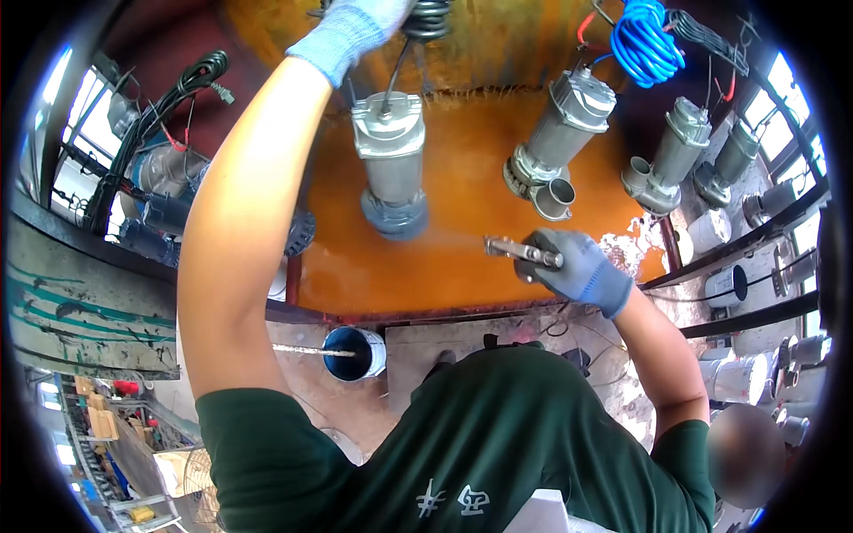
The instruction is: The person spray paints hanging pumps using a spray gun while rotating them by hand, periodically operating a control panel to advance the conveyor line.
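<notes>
1. The right hand (576, 266), knit-gloved, is gripping a slim metal spray gun (514, 250).
2. A rounded, grey metal pump (394, 173) is hanging below the left hand (366, 19), whose grip I cannot tell.

- an orange-stained surface (355, 275) is spread under the silvery pumps (394, 169); whether they are rested on it cannot be told.
- pale, flaky patches (629, 251) are shown at its right end.
- on the concrete floor (318, 391), a bucket (378, 354) is stood.
- by the left edge, brown boxes (102, 422) are held on a metal rack (147, 505).
</notes>
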The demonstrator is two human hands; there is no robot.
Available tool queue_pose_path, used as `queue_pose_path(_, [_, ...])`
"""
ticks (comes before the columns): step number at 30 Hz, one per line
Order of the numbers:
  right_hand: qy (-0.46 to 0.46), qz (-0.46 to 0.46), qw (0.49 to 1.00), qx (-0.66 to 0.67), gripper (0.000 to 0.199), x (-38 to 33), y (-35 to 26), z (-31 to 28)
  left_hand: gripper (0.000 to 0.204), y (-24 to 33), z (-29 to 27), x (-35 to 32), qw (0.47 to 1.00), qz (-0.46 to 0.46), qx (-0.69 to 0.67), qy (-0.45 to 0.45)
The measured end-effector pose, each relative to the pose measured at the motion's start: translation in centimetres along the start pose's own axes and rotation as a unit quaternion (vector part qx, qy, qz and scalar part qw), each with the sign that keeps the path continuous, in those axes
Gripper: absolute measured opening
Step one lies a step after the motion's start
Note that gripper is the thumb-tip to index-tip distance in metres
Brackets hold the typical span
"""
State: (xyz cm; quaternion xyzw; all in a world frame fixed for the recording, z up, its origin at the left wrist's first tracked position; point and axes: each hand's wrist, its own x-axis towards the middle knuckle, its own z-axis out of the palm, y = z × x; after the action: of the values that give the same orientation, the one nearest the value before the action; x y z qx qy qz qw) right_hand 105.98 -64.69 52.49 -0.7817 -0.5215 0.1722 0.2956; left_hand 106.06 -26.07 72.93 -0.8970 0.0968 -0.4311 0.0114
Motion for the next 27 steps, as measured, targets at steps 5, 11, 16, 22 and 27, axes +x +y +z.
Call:
queue_pose_path(5, [0.067, -0.017, 0.996, 0.061, 0.029, 0.8, 1.1, 0.4, 0.047, 2.4, -4.7, -1.4, 0.991, -0.073, -0.105, -0.025])
queue_pose_path(11, [0.098, 0.017, 0.995, -0.017, 0.031, 1.0, 2.2, 1.6, 0.052, 1.0, -9.5, -4.2, 0.967, -0.155, -0.178, -0.096])
queue_pose_path(16, [0.055, -0.058, 0.996, -0.042, 0.031, 1.3, 3.0, 1.8, 0.042, 1.7, -11.8, -4.9, 0.931, -0.255, -0.246, -0.085])
queue_pose_path(22, [0.135, -0.055, 0.989, -0.012, 0.031, 2.8, 2.9, 1.7, 0.04, 1.3, -13.4, -4.6, 0.935, -0.313, -0.134, -0.1])
queue_pose_path(27, [0.107, -0.054, 0.992, -0.033, 0.03, 2.2, 3.7, 2.2, 0.035, 2.4, -13.2, -4.3, 0.959, -0.259, 0.051, -0.099])
